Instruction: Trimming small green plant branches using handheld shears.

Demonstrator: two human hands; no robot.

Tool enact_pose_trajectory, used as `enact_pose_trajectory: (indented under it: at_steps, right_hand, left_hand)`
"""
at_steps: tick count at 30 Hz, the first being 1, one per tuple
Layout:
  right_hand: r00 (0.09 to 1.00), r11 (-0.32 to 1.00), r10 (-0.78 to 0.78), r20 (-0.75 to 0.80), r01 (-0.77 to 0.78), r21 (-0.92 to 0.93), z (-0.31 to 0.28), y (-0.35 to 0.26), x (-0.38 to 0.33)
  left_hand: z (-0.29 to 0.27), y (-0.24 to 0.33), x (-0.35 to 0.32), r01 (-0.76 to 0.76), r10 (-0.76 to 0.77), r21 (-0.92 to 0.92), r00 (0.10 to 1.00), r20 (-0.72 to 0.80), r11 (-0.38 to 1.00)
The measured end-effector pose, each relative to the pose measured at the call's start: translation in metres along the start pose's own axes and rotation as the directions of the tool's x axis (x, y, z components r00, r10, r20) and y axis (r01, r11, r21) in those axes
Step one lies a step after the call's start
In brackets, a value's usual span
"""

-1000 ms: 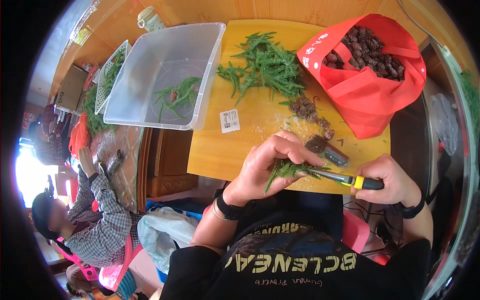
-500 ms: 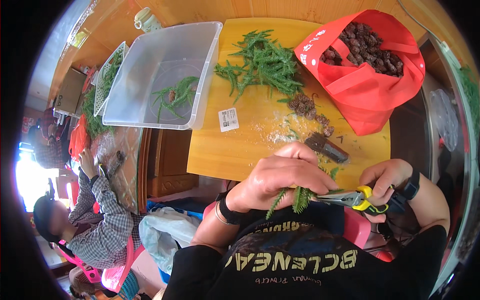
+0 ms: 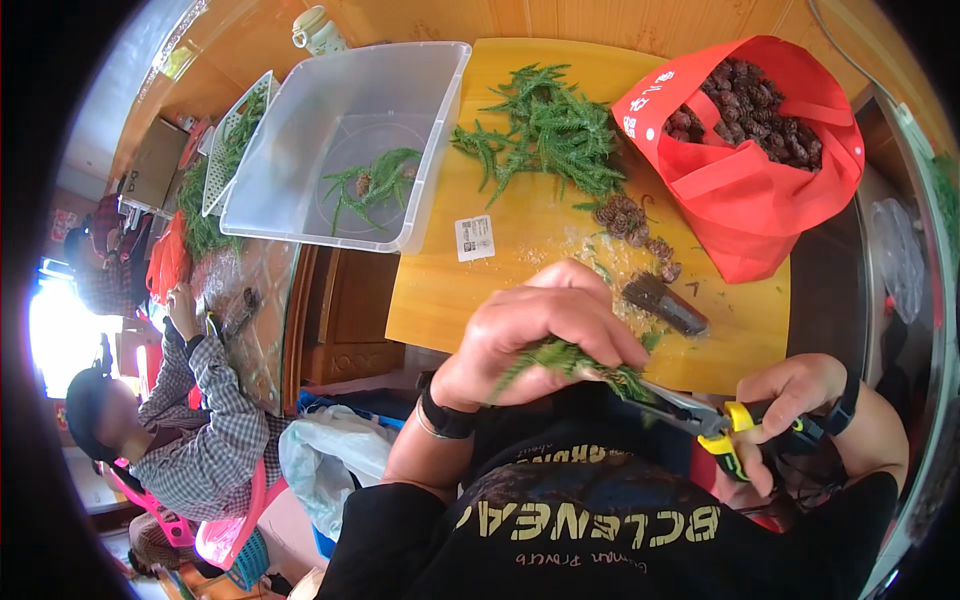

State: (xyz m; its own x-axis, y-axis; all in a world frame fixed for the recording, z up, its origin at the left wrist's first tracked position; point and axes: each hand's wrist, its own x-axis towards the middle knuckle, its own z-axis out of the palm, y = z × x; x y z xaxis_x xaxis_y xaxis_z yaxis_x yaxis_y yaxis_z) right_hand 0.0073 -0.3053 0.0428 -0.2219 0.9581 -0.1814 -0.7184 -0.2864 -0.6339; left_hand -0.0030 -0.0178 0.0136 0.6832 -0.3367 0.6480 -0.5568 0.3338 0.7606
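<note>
My left hand [image 3: 540, 335] is closed around a green fir sprig [image 3: 575, 360], its needles showing below and beyond the fingers. My right hand [image 3: 790, 400] grips needle-nose pliers [image 3: 715, 425] by their yellow and black handles. The pliers' jaws reach the stem end beside my left fingertips; whether they are closed on it I cannot tell. Beyond my hands on the yellow table [image 3: 430, 300] lie a dark-bristled brush [image 3: 665, 303], a few pine cones [image 3: 622, 217] and a pile of green sprigs [image 3: 555, 130]. White crumbs are scattered near the brush.
A red bag [image 3: 750, 195] full of pine cones stands at the far right. A clear plastic bin [image 3: 290, 190] with sprigs and a cone is at the left, near a white label [image 3: 475, 238]. Another person [image 3: 200, 410] sits working at the left table.
The pliers have tilted, with their handles lower and jaws opening toward the stem. The sprig has swung up toward my left palm and is blurred. The view has shifted slightly.
</note>
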Motion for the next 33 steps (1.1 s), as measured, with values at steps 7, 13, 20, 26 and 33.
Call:
enact_pose_trajectory:
  at_steps: [7,13,20,26,33]
  right_hand:
    - [0.618,0.554,-0.487,-0.617,-0.328,-0.765,0.044,-0.032,0.014]
    - [0.429,-0.167,-0.887,-0.173,-0.645,-0.745,0.030,-0.026,0.031]
    - [0.431,-0.213,-0.888,-0.161,-0.695,-0.687,0.028,-0.023,0.039]
    - [0.405,-0.196,-0.903,-0.141,-0.682,-0.704,0.018,-0.017,0.041]
    - [0.428,-0.270,-0.900,-0.088,-0.704,-0.657,0.014,-0.015,0.041]
  left_hand:
    - [-0.004,-0.003,-0.005,0.133,-0.094,0.189,0.975,-0.203,0.973]
    - [0.003,-0.002,-0.005,0.200,-0.162,0.201,0.968,-0.193,0.959]
    - [0.006,0.002,-0.006,0.301,-0.251,0.191,0.936,-0.245,0.934]
    - [0.008,0.005,-0.008,0.348,-0.302,0.137,0.913,-0.274,0.927]
    - [0.010,0.004,-0.007,0.388,-0.342,0.095,0.885,-0.316,0.917]
